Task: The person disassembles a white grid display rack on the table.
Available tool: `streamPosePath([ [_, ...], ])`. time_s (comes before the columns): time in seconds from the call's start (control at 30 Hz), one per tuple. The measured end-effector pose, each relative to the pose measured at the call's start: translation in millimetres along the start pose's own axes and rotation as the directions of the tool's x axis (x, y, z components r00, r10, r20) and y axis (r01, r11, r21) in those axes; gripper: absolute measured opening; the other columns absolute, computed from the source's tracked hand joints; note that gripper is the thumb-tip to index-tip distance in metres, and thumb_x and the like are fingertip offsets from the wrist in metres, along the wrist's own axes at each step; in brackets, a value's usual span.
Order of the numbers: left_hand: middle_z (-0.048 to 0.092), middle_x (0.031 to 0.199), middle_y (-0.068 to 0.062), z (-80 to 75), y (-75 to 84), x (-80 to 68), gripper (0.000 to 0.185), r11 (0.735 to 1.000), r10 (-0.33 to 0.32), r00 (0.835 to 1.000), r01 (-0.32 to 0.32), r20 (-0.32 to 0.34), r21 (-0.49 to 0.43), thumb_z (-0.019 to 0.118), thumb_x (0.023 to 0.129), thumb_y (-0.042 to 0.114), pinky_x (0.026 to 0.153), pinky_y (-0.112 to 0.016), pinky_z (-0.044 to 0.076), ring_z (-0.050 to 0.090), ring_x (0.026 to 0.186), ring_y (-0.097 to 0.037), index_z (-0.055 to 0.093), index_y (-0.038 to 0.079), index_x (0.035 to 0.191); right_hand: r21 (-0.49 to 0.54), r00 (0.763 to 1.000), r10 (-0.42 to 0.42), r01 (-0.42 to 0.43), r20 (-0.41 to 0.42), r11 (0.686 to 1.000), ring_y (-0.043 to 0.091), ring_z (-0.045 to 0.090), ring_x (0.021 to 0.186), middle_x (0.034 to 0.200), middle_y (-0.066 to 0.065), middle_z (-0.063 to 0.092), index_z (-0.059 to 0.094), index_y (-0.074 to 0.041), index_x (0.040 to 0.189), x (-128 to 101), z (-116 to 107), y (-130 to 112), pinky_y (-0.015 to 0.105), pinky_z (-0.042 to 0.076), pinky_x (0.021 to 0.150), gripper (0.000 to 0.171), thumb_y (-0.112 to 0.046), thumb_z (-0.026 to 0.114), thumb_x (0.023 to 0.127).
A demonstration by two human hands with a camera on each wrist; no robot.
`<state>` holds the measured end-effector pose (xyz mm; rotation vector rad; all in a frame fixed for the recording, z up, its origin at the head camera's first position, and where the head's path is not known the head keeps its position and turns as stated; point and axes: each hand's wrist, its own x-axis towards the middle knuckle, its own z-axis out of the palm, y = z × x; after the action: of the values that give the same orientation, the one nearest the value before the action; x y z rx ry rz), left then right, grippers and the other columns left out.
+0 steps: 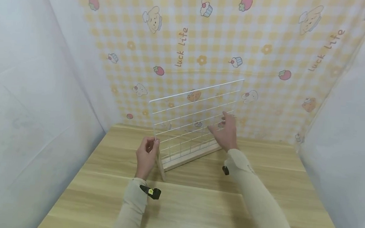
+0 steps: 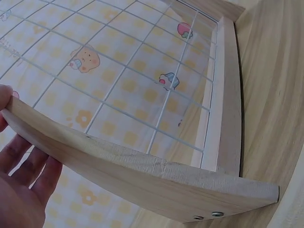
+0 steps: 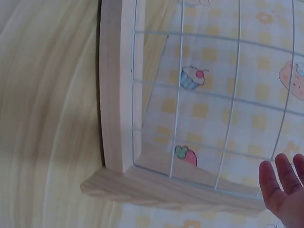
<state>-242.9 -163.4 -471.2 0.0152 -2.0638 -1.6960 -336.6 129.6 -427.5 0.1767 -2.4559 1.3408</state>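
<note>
A white wire grid rack (image 1: 197,90) stands tilted on the table, framed at its foot by a pale wooden crossbar (image 1: 192,157) and by wooden side boards. My left hand (image 1: 146,157) pinches the upper end of the left side board (image 2: 142,171), thumb on one face and fingers beneath. Two screw heads (image 2: 217,214) show near that board's lower end. At the rack's other side, my right hand (image 1: 227,134) is spread, with its fingers extended close to the upper end of the right side board (image 3: 175,187). The right thumb is out of sight in the right wrist view.
The rack rests on a wood-grain table (image 1: 192,206). Behind it hangs a yellow checked cloth (image 1: 187,40) with printed cartoons. White sheets (image 1: 344,121) enclose the left and right sides. Each wrist wears a black camera strap (image 1: 151,192).
</note>
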Motion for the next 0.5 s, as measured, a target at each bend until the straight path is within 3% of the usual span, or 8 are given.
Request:
streamPosePath([
  [0.23, 0.067, 0.109, -0.004, 2.9, -0.3, 1.5, 0.028, 1.0, -0.006, 1.0, 0.006, 0.005, -0.019, 0.058, 0.089, 0.036, 0.1, -0.034, 0.047, 0.062, 0.107, -0.016, 0.057, 0.014, 0.106, -0.153, 0.999, 0.021, -0.025, -0.026, 0.988, 0.028, 0.053, 0.117, 0.131, 0.007, 0.054, 0.024, -0.031, 0.145, -4, 14, -5, 0.047, 0.05, 0.088, 0.097, -0.062, 0.072, 0.066],
  [0.37, 0.067, 0.107, -0.006, 2.1, 7.8, -0.7, 0.023, 1.0, -0.01, 1.0, 0.01, 0.004, -0.017, 0.058, 0.091, 0.029, 0.101, -0.036, 0.046, 0.062, 0.106, -0.019, 0.057, 0.011, 0.106, -0.126, 0.999, 0.031, -0.035, -0.03, 0.991, 0.027, 0.056, 0.111, 0.132, 0.009, 0.053, 0.019, -0.034, 0.146, -6, 24, -3, 0.046, 0.052, 0.084, 0.096, -0.052, 0.075, 0.069],
  [0.5, 0.067, 0.106, -0.01, 1.2, 21.7, -4.9, 0.021, 1.0, 0.004, 1.0, -0.004, 0.001, -0.018, 0.058, 0.091, 0.022, 0.1, -0.039, 0.047, 0.063, 0.104, -0.024, 0.057, 0.006, 0.106, -0.066, 0.997, 0.001, -0.006, -0.076, 0.998, 0.03, 0.056, 0.109, 0.13, 0.014, 0.052, 0.02, -0.03, 0.146, -4, 35, 1, 0.045, 0.052, 0.084, 0.098, -0.038, 0.08, 0.069],
])
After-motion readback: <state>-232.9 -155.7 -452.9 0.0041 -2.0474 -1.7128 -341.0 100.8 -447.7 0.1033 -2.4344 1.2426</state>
